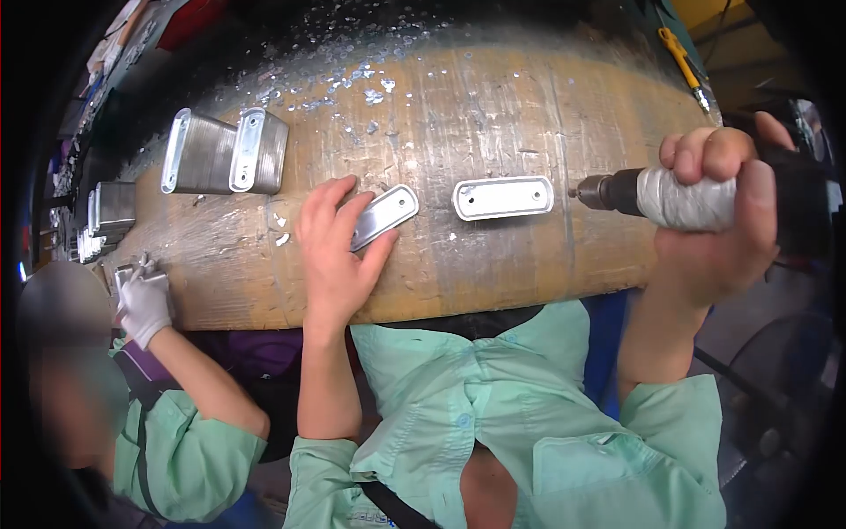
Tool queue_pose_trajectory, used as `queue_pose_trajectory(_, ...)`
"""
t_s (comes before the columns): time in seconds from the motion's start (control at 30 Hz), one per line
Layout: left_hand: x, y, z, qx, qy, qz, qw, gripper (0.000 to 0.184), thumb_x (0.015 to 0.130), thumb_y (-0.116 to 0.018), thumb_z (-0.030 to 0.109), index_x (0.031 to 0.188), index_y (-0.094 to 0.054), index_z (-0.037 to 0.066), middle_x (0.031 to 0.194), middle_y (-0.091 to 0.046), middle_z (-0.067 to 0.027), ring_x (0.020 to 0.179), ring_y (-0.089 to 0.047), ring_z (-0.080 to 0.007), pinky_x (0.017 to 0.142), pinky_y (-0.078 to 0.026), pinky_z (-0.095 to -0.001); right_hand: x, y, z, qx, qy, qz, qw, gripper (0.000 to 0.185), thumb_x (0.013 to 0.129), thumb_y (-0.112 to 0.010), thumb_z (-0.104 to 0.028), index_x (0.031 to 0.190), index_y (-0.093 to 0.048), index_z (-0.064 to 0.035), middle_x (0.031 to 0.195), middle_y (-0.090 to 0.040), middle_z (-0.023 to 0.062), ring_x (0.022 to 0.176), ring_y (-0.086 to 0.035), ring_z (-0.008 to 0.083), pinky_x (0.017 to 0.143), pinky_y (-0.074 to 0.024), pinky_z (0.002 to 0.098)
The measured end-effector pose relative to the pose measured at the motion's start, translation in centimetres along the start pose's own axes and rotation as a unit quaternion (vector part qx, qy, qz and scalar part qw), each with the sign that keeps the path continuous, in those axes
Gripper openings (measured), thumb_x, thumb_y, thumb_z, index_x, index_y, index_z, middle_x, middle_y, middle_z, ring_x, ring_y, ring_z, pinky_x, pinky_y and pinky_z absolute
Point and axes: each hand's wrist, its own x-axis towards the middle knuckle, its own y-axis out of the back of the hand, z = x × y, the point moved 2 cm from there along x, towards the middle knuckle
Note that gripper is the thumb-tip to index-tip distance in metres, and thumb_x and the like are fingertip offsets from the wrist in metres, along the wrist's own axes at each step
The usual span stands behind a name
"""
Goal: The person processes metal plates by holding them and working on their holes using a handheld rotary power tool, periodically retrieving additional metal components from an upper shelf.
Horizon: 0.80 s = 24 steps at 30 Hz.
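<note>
Left side: the fingers of my left hand (337, 251) are closed on a tilted metal piece (385, 216), thumb along its near edge, the others over its far edge and end. The piece lies flat on the counter (423, 123), its right end angled away from me. One hole visible at that end; the other end is covered by my fingers.

Right side: the fingers of my right hand (749, 207) are wrapped round the white-bound grip of a power driver (656, 194), thumb on the near side. Driver held roughly level, bit pointing left. Tip is near the right end of a second metal piece (504, 199), a small gap between them. Whether the bit is turning: cannot tell.

Second piece lies between my two hands, almost square to me, raised rim all round, one hole near each end, touching neither hand.

Surroundings: two ribbed metal stacks (214, 157) side by side at far left, oblong faces showing; further ribbed metal parts (115, 207) beyond them at the left edge. Metal flakes (370, 93) scattered over the far side. Yellow-handled tool (679, 55) at the far right corner. Left of me, a co-worker's gloved hand (145, 301) on a small metal part, details unclear.
</note>
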Motion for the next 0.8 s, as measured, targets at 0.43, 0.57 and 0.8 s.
queue_pose_trajectory(0.43, -0.1, 0.1, -0.5, -0.009, -0.003, 0.005, 1.000, 0.044, 0.072, -0.079, 0.012, 0.112, -0.064, 0.002, 0.126, -0.060, -0.0146, 0.121, -0.052, -0.0371, 0.102, -0.040, -0.0460, 0.2, -2.1, 0.6, 0.080, -0.050, -0.081, 0.992, 0.044, 0.094, -0.047, -0.027, 0.132, -0.047, -0.0058, 0.090, -0.056, 0.0020, 0.081, -0.050, 0.0191, 0.081, -0.0396, 0.0409)
queue_pose_trajectory(0.57, -0.1, 0.1, -0.5, -0.009, 0.003, 0.002, 1.000, 0.044, 0.073, -0.078, 0.012, 0.112, -0.064, 0.002, 0.127, -0.060, -0.0141, 0.122, -0.051, -0.0375, 0.103, -0.039, -0.0464, 0.3, -2.1, 0.7, 0.090, -0.063, -0.079, 0.991, 0.042, 0.092, -0.049, -0.028, 0.129, -0.047, -0.0077, 0.088, -0.055, 0.0014, 0.081, -0.050, 0.0185, 0.082, -0.0389, 0.0398)
queue_pose_trajectory(0.8, -0.1, 0.0, -0.7, -0.014, 0.007, -0.003, 1.000, 0.044, 0.072, -0.078, 0.012, 0.113, -0.063, 0.002, 0.127, -0.060, -0.0138, 0.123, -0.050, -0.0380, 0.103, -0.039, -0.0465, 0.2, -2.8, 0.6, 0.061, -0.083, -0.086, 0.991, 0.036, 0.090, -0.050, -0.028, 0.123, -0.048, -0.0135, 0.085, -0.051, -0.0009, 0.080, -0.048, 0.0173, 0.081, -0.0376, 0.0381)
